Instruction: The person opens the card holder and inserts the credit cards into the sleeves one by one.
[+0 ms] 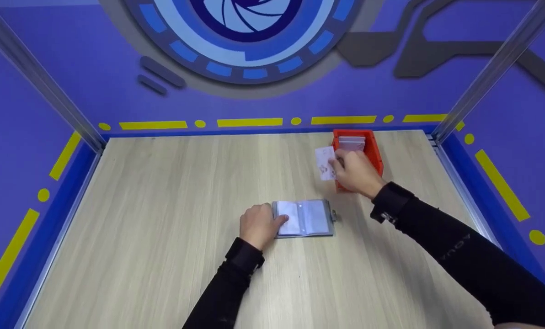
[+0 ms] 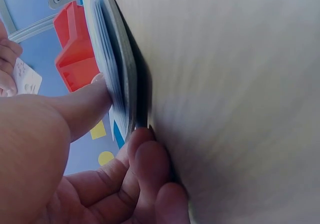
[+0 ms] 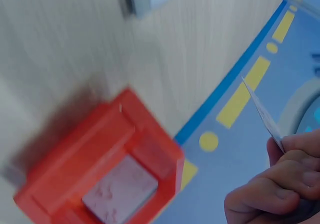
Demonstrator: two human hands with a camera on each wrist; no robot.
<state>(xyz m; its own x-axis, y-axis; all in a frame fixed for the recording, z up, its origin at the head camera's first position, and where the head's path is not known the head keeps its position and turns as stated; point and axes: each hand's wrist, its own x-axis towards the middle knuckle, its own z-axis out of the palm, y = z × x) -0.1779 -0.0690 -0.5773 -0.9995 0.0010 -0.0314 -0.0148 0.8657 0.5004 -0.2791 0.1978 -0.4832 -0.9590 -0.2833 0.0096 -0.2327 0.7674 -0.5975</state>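
Note:
A small card album (image 1: 316, 218) lies open on the table, showing clear sleeve pages and a clasp on its right edge. My left hand (image 1: 258, 225) grips the album's left side, thumb on the pages and fingers beneath the cover, as the left wrist view (image 2: 100, 184) shows. Above the front of a red bin (image 1: 376, 157), my right hand (image 1: 355, 171) pinches a white card (image 1: 325, 163) with a printed pattern. More cards (image 1: 351, 142) stand inside the bin; in the right wrist view the top card (image 3: 120, 189) has faint reddish drawings.
The wooden table (image 1: 162, 192) spans the space between blue panels. A decorated back wall (image 1: 254, 105) rises just behind the bin. Metal frame posts (image 1: 483, 77) stand at the rear corners.

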